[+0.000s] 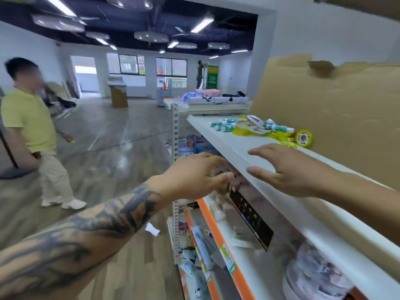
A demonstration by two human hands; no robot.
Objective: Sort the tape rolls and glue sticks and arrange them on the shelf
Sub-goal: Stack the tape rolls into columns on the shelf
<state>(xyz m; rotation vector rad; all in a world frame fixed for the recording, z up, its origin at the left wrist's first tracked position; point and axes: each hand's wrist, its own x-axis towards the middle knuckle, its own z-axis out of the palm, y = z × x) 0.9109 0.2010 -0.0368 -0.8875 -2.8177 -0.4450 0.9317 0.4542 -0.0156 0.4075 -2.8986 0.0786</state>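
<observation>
Neither grip has anything in it: the right hand hovers over the front edge of the white top shelf with its fingers spread and straight, and the left hand, on a tattooed forearm, reaches just under that edge with its fingers relaxed, holding nothing I can see. Further back on the same shelf lies a mixed heap of teal-and-white glue sticks and yellow tape rolls, all jumbled together. One yellow tape roll stands on edge against the cardboard sheet behind. Below, orange-edged lower shelves hold blurred packets. Across the floor stands a person in a yellow shirt.
</observation>
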